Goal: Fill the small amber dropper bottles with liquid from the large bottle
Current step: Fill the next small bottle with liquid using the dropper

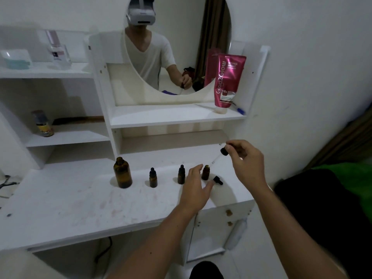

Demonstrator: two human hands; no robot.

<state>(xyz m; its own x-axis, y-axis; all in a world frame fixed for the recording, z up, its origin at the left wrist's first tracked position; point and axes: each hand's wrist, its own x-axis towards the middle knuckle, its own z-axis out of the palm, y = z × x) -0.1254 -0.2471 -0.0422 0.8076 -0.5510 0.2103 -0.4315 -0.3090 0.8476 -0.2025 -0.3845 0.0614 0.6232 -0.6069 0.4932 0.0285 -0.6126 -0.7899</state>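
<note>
- While the right hand (244, 160) pinches a dropper (219, 157) by its black bulb end, the glass pipette slants down and to the left, its tip just above and beside the mouth of the open small bottle (205, 173).
- That long axis is the relation that matters: the tip lies toward the uncapped bottle, so the coming move, as I judge it, is a short lowering and a squeeze, or a swing leftward to the large amber bottle (122, 172) for more liquid.
- Thumb and forefinger of the right hand are closed together on the bulb; the other fingers curl loosely behind.
- The left hand (194, 185) is spread with fingers straight and apart, gripping nothing. It hovers between the 2nd capped bottle (181, 175) and the open one, nearer to them than the right hand is; whether it touches either I cannot tell.
- 3 small amber bottles stand in a row on the white desk (80, 198): the 1st capped bottle (153, 178), the 2nd, then the open one at the right.
- A loose black cap (218, 180) lies on its side just right of the open bottle.
- The large bottle stands uncapped at the left end of the row, well apart from both hands.
- Liquid levels through the dark glass are too dim to read.
</note>
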